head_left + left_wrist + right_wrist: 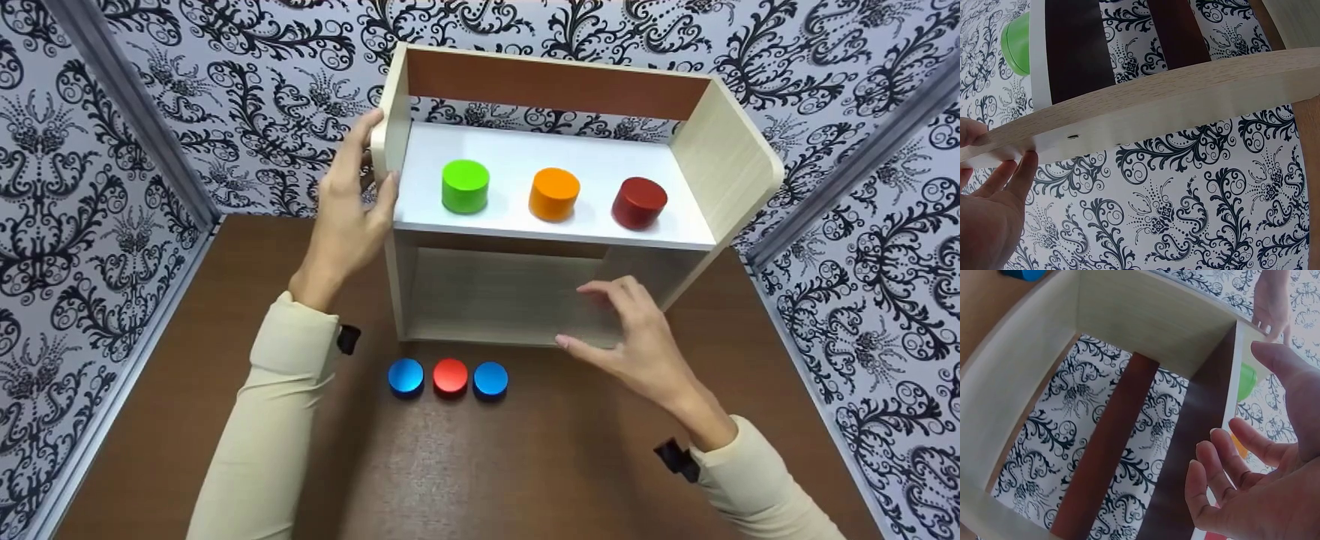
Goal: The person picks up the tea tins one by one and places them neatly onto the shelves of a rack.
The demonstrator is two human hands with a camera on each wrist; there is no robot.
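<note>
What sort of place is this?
Probably a staged booth or corner for recording, not an ordinary room: patterned panels edge the brown surface at the back and both sides, grey strips run along their joins, and a small shelf stands inside with colored cylinders.

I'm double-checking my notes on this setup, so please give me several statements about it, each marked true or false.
1. The left hand grips a side of the shelf unit. True.
2. The right hand holds a cylinder. False: it holds nothing.
3. On the table, a bright red cylinder stands between two blue cylinders. True.
4. The dark red cylinder stands on the table. False: it stands on the white board.
5. The orange cylinder shares that board. True.
</note>
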